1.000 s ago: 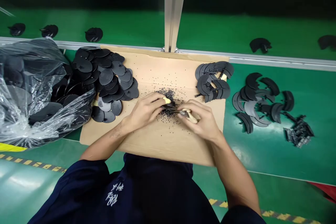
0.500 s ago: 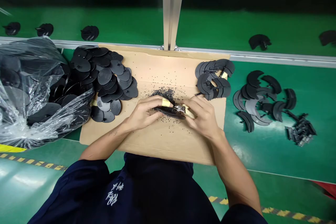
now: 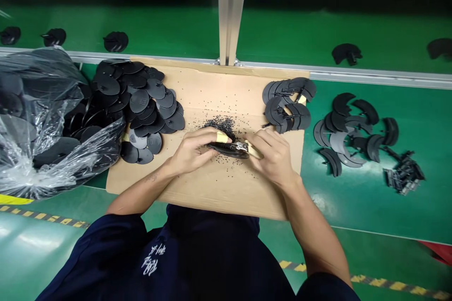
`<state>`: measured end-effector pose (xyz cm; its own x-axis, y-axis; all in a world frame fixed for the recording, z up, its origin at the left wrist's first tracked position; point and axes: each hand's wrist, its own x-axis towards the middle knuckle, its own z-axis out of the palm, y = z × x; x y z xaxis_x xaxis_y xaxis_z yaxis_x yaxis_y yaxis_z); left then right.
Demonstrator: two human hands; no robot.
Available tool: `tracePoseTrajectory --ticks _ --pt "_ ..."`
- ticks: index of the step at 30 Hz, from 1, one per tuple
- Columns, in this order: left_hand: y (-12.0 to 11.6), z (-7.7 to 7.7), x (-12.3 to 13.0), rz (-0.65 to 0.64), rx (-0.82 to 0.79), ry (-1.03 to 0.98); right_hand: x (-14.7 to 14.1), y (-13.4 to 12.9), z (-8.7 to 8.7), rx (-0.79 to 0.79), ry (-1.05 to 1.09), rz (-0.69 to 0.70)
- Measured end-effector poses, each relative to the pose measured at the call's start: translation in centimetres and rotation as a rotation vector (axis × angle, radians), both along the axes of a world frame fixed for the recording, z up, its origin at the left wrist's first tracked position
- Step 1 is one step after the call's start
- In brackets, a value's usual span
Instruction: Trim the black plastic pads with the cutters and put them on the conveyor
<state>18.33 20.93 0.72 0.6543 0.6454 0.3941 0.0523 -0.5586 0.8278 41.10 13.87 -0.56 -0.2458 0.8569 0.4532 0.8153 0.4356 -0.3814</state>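
Note:
Pinched between the fingers and thumb of my left hand (image 3: 197, 150) is a dark disc-like part (image 3: 228, 150), tilted over the cardboard (image 3: 219, 193). Yellow tape wraps one finger of that hand. My right hand (image 3: 271, 153) grips a metal tool like nippers (image 3: 241, 146) with pale handles, its jaws against the part's upper side. Just beyond my hands lies a heap of tiny black bits (image 3: 222, 124), with more scattered around. Black discs (image 3: 148, 103) are piled to the left, and curved black pieces (image 3: 289, 103) lie beyond my right hand.
A clear plastic bag (image 3: 52, 150) of black discs fills the left side. More curved pieces (image 3: 341, 141) and a small pile of narrow black parts (image 3: 404, 171) lie on the green surface at right. A metal post (image 3: 231, 14) rises behind the cardboard.
The view has shifted slightly. The tool and the part have tilted a little between my hands; both hands keep their hold.

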Motion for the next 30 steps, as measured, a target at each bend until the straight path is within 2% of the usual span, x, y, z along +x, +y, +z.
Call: tracePoseTrajectory --ticks 9,17,23,27,30 --pt "-0.51 -0.69 0.06 0.052 -0.010 -0.030 -0.12 -0.24 0.36 0.076 -0.159 -0.061" --pt "-0.61 -0.51 0.24 0.074 -0.039 -0.020 -0.32 -0.38 0.12 0.062 -0.140 -0.098" --pt "-0.78 -0.67 0.41 0.070 -0.048 -0.028 -0.47 -0.52 0.26 0.127 -0.217 -0.117" --pt "-0.38 -0.49 0.08 0.048 -0.039 -0.032 -0.49 -0.61 -0.06 0.086 -0.090 -0.083" --pt "0.14 0.05 -0.35 -0.034 -0.033 0.012 -0.46 -0.52 -0.24 0.038 -0.037 -0.086"
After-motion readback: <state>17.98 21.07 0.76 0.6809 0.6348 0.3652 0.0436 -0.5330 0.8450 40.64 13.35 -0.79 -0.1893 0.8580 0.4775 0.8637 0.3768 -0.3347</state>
